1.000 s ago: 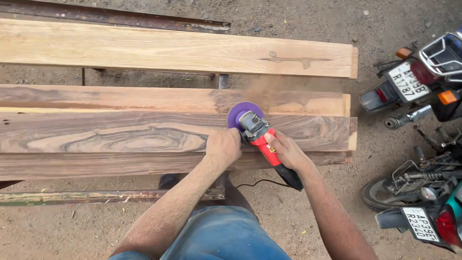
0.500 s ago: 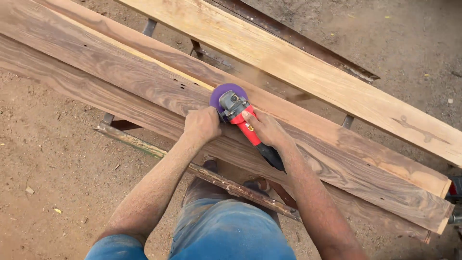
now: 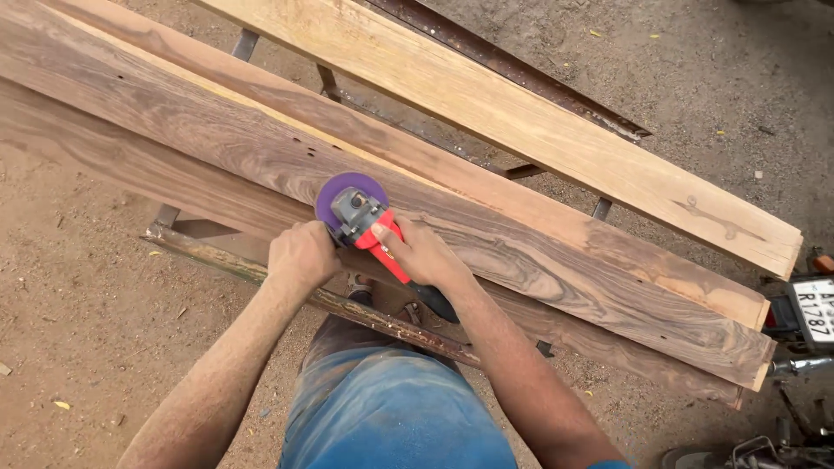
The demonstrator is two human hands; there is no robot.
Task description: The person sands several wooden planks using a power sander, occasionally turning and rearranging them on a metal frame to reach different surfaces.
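Angle grinder [image 3: 369, 227]: red body, grey gear head, purple sanding disc [image 3: 339, 193] flat on the dark-grained plank [image 3: 539, 260]. Likely compact but dense, rigid, prone to kick; best gripped at body and side handle, clear of disc. Right hand [image 3: 426, 254] fingers wrapped tight round the red body; left hand [image 3: 302, 254] fisted at the head, side handle hidden. Pale plank [image 3: 521, 113] beyond, rusty steel trestle [image 3: 382, 320] beneath.
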